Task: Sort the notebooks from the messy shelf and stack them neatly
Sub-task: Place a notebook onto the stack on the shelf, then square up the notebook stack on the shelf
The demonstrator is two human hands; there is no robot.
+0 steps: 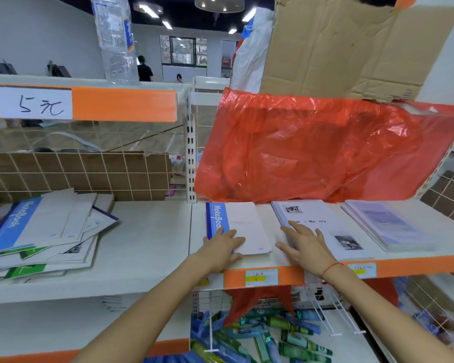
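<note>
While the messy pile (45, 231) of glossy, thin notebooks lies well to your left, your left hand (222, 244) rests flat, fingers spread, on the blue-spined stack (237, 227). Your right hand (303, 244), fingers also spread, presses the white stack (323, 226); long axes run away from you.

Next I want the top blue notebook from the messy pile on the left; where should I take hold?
Take the blue notebook by its near right corner, coming from the right: it lies flat on top of the pile, with that corner overhanging clear.
</note>
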